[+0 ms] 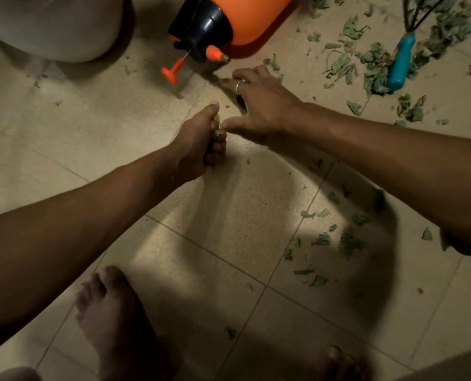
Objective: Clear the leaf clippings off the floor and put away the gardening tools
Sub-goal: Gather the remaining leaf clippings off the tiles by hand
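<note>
My left hand [201, 141] is closed into a fist around a small wad of green leaf clippings, a bit of which shows between the fingers. My right hand [259, 103] lies spread flat on the tiled floor just beyond it, fingers apart, a ring on one finger, its thumb nearly touching the left fist. Leaf clippings [347, 64] lie thick at the upper right around a hand rake with a teal handle [400, 64]. More clippings [325, 240] are scattered at the lower right. An orange pressure sprayer [245, 20] lies on its side at the top.
A pale rounded sack or container [50, 26] stands at the upper left. My bare feet [113, 320] are at the bottom on the beige tiled floor [91, 119]. The sprayer's orange pump handle [172, 71] sticks out toward my hands.
</note>
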Tool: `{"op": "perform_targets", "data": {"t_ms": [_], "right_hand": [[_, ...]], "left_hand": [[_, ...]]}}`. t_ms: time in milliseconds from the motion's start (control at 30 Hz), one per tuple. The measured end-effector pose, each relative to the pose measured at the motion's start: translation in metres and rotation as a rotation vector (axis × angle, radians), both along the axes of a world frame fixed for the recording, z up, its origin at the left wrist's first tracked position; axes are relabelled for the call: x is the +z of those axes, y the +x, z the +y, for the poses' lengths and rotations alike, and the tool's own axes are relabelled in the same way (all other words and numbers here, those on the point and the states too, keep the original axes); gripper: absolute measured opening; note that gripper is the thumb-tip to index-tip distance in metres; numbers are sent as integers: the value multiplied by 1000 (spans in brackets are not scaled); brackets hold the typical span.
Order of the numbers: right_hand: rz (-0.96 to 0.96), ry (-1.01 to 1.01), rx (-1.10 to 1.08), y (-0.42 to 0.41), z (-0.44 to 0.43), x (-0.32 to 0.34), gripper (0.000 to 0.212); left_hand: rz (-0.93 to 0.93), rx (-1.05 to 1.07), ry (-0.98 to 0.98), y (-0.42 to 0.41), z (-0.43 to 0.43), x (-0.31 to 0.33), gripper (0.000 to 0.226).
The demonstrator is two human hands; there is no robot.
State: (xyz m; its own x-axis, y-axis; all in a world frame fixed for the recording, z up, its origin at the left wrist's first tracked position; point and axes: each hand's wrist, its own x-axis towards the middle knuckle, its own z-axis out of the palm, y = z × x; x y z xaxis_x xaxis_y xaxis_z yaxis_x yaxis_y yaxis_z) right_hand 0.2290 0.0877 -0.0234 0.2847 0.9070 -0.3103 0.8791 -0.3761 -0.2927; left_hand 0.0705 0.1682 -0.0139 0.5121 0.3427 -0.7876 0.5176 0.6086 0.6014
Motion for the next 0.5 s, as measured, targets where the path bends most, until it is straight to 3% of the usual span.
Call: {"op": "perform_targets", "data": {"t_ms": [133, 267, 333, 433, 500], "right_hand": [[-67, 101, 41, -15, 0, -7, 23], [-185, 159, 138, -29, -9, -6, 14], [-28, 180, 43, -23, -13, -1, 12], [471, 261, -326, -12, -22, 19, 22], [722, 307, -455, -9, -28, 29, 30]], "left_hand": [[44, 4, 41, -2, 3, -2, 49], [36, -8, 82, -1, 8, -8, 43], [-3, -4, 76, 1, 8, -10, 37], [7, 27, 103, 6, 5, -12, 34], [10, 59, 108, 12, 1, -13, 34]]}}
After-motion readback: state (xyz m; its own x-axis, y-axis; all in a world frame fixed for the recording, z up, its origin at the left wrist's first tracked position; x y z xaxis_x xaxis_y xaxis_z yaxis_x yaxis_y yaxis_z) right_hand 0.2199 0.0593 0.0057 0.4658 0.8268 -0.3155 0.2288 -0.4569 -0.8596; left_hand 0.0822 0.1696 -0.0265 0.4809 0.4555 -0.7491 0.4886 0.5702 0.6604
